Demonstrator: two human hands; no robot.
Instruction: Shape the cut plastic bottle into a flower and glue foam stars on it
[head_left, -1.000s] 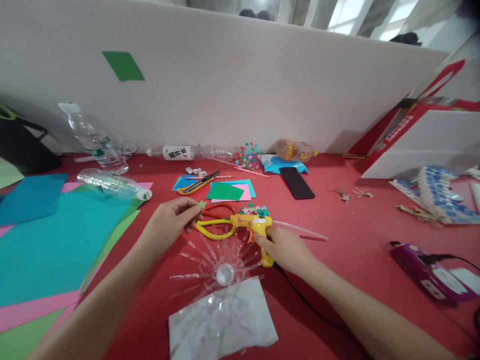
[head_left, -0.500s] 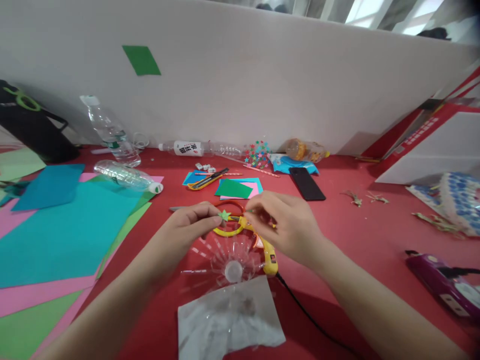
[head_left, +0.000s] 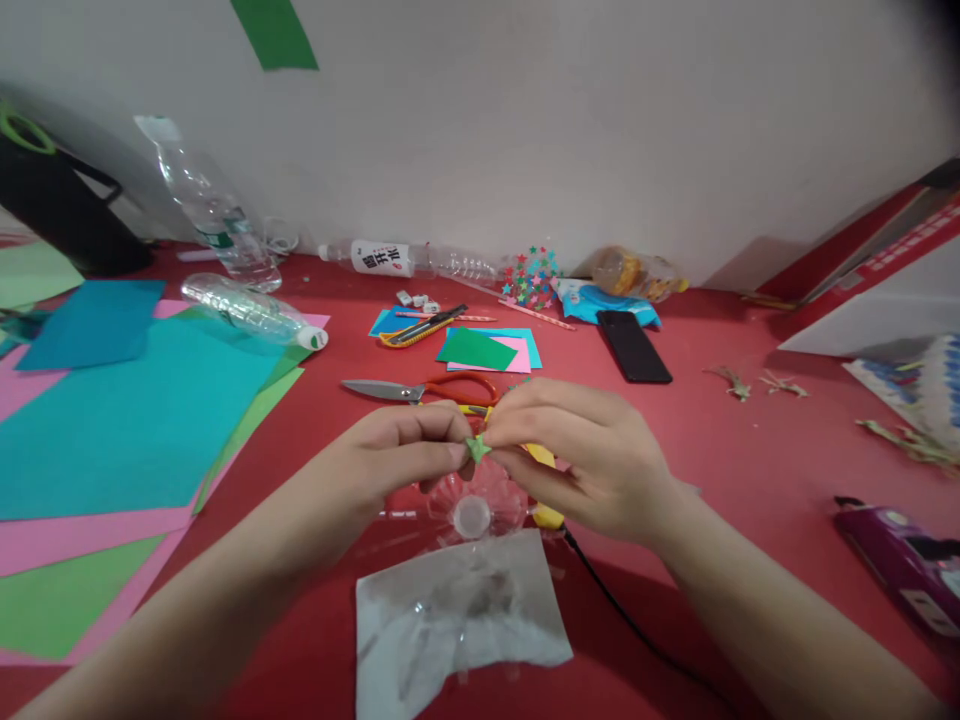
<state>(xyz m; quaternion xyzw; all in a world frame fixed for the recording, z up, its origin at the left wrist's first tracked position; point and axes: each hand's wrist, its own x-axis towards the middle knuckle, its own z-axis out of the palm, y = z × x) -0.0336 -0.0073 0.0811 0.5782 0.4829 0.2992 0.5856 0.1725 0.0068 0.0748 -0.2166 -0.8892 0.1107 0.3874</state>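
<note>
A small light-green star is pinched between the thumb and fingers of my left hand. From the other side, the closed fingertips of my right hand meet at the star's right edge. Beneath my hands lies the cut, splayed bottle piece, its round white cap facing up. A yellow glue gun with a black cord is mostly hidden behind my right hand. Just beyond my fingers rest scissors with red-orange handles; another yellow-handled tool there is largely covered.
A stained white sheet lies nearest me. Coloured sheets spread at left, with clear bottles behind. Further back are a utility knife, small coloured cards and a black phone. A purple power strip sits at right.
My hands have come together; my left hand has moved right with the star, and my right fingertips now touch it. The camera view has tipped down, showing more of the scissors.
</note>
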